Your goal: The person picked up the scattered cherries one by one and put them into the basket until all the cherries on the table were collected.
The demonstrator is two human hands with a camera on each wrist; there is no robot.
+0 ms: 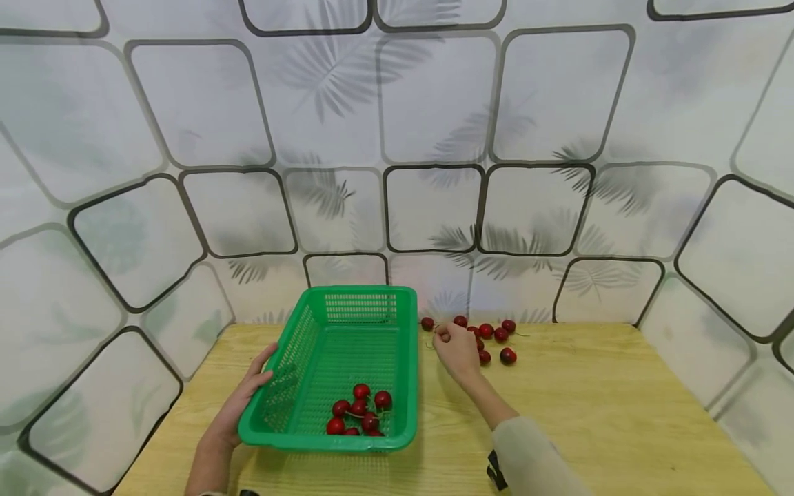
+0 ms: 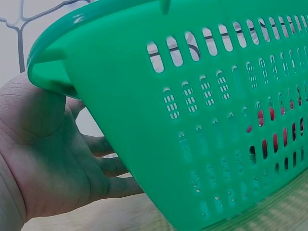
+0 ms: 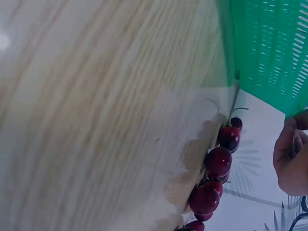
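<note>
My left hand [image 1: 238, 403] grips the left rim of a green plastic basket [image 1: 285, 439], the thumb outside in the left wrist view and the fingers passing behind the wall. Several dark red cherries [image 1: 358, 408] lie bunched at the basket's near end. To its right, more cherries [image 1: 486, 331] with thin stems rest on the table near the wall. Over their left part is my right hand [image 1: 457, 353], fingers curled and thumb meeting fingertip. In the right wrist view this hand [image 3: 293, 154] is raised above the cherries [image 3: 219, 161]; I cannot tell whether it pinches a stem.
The light wooden table [image 1: 608, 406] ends at the patterned wall covering [image 1: 434, 207] behind and at both sides. One cherry [image 1: 508, 356] lies a little apart on the right of the group. The basket's right wall [image 1: 406, 372] stands between its inside and the loose cherries.
</note>
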